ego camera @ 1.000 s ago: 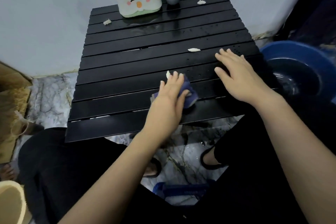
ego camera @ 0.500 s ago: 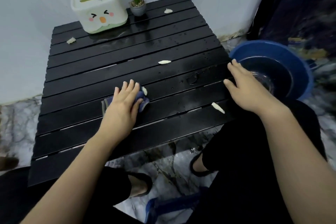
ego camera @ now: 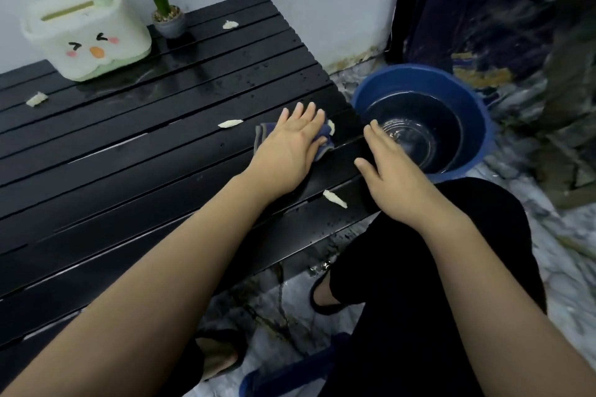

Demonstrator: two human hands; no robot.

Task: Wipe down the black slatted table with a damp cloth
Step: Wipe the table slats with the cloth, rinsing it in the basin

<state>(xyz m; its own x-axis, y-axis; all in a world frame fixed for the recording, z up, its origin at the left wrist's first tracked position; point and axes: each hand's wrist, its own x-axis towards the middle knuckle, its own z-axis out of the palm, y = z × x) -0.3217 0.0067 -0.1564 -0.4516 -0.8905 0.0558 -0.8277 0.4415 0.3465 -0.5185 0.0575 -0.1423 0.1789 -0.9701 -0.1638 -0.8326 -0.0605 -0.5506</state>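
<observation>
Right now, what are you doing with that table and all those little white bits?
A person is wiping the black slatted table with a blue cloth. The left hand presses flat on the cloth near the table's right edge, pushing a white scrap along. The right hand rests at that edge, beside a blue basin of water on the floor. Several other scraps lie on the wet slats, near a tissue box and a small potted plant.

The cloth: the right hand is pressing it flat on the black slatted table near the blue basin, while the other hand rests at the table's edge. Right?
Not quite. The head view shows the left hand pressing the cloth on the black slatted table near the blue basin; the right hand rests at the edge.
</observation>
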